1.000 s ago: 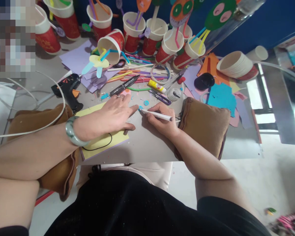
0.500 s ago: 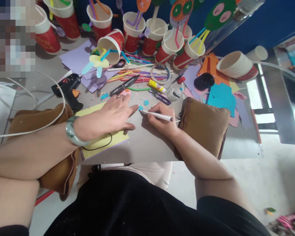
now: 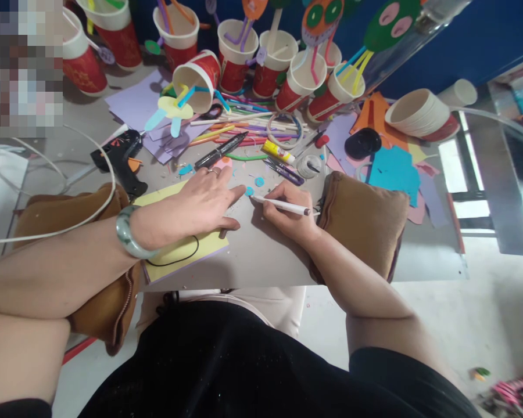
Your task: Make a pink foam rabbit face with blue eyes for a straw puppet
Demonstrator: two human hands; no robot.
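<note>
My right hand is closed around a white pen, its tip at a small blue paper disc on the grey table. A second blue disc with a drawn mark lies just above it. My left hand rests with fingers spread, one fingertip at the edge of the lower disc. Under that hand and wrist is a yellow sheet with a black curved line. A black marker lies beyond the left fingers.
Red and white paper cups line the back. Nearer are a glue stick, scissors, straws and paper scraps. A black glue gun lies left. Brown cushions sit under the left forearm and beside the right.
My right hand and the pen have shifted very slightly to the right. The left hand stays in place.
</note>
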